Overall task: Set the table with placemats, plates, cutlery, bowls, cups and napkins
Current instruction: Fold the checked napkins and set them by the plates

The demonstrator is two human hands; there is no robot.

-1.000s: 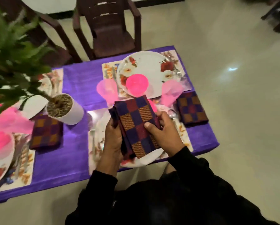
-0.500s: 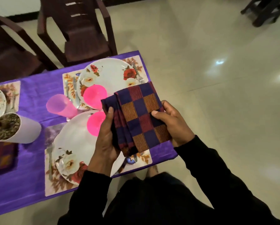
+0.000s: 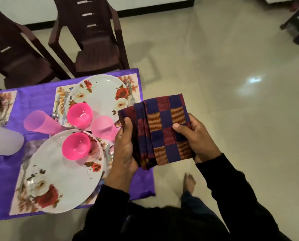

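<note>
Checked folded napkin (image 3: 162,131) gripped between left hand (image 3: 126,146) and right hand (image 3: 195,136), thumbs on top

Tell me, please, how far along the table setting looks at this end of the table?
Mostly done: both floral plates sit on placemats, each carrying a pink bowl, with pink cups and cutlery beside them. In hand: the left hand and right hand grip folded checked napkins. Left: no napkin lies beside either plate yet.
</note>
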